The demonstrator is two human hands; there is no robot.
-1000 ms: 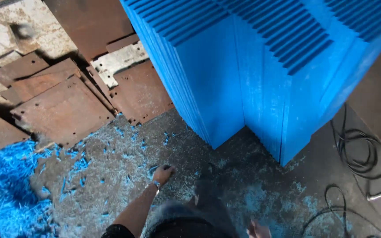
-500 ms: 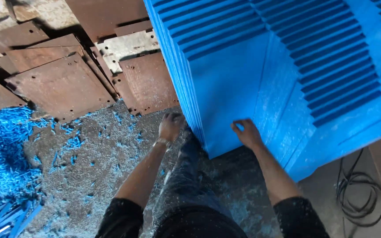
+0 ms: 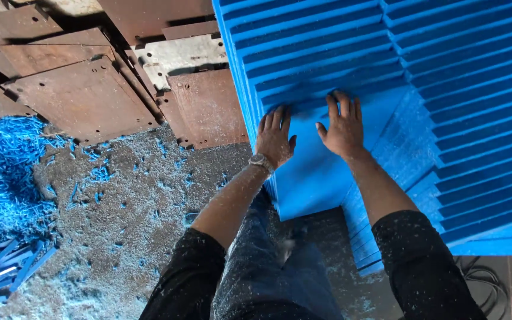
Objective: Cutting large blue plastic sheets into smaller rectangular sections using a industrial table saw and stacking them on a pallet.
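Left hand [image 3: 275, 137] and right hand [image 3: 344, 125], fingers spread flat and released, pressed side by side on the nearest blue sheet [image 3: 321, 172] of an upright stack. Beyond, left: blue shavings [image 3: 4, 172] on the floor, then rusty steel plates [image 3: 84, 98].

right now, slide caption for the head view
Both hands, left hand and right hand, pressed flat on stacked blue sheets.

Left of our fingertips we see flat rusty brown metal plates [image 3: 84, 98], heaped blue plastic shavings [image 3: 4, 172] on the dusty floor, and thin blue offcut strips [image 3: 4, 269] lower left.
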